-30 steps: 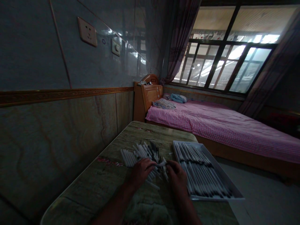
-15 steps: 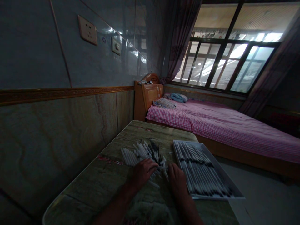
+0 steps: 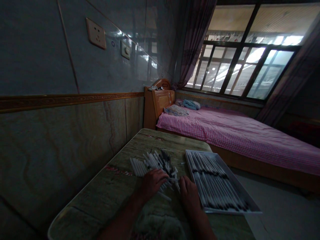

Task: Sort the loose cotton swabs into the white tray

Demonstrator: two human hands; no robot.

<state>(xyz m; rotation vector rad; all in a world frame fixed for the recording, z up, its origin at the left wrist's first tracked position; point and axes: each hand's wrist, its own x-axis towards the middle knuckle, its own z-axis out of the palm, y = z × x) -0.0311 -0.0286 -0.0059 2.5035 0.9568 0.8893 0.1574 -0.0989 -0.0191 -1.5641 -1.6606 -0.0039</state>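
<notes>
One spread heap of white tubes (image 3: pixel 153 160) and dark pieces (image 3: pixel 165 158) lies on the table (image 3: pixel 95 200), between the wall side and one shallow tray. The pieces overlap too much to count; at the heap's left edge several tubes lie side by side, and at its near edge one white rod (image 3: pixel 165 196) lies apart from the bulk. One small white piece (image 3: pixel 182 163) sits by itself near the tray.

Two hands are at the heap. The left hand (image 3: pixel 152 183) is over its near side, the fingers of its grip bent and drawn together beside a pale piece; whether it has hold of that piece, I cannot tell. The right hand (image 3: pixel 188 190) is between heap and tray, its grip curled with the fingers pointing down; what it holds, if anything, is hidden.

The tray (image 3: pixel 236 183) carries two rows of slim, dark-ended rods, an upper row (image 3: pixel 203 161) and a lower row (image 3: pixel 220 193), too dim and close to count.

Beyond the table stands one bed (image 3: pixel 237 130) with one wooden headboard (image 3: pixel 160 100) and a checked pink cover. Farther out are one window (image 3: pixel 220 73), two curtains (image 3: pixel 195 43), and, on the tiled wall, one socket (image 3: pixel 96 33) and one knobbed switch (image 3: pixel 125 50).
</notes>
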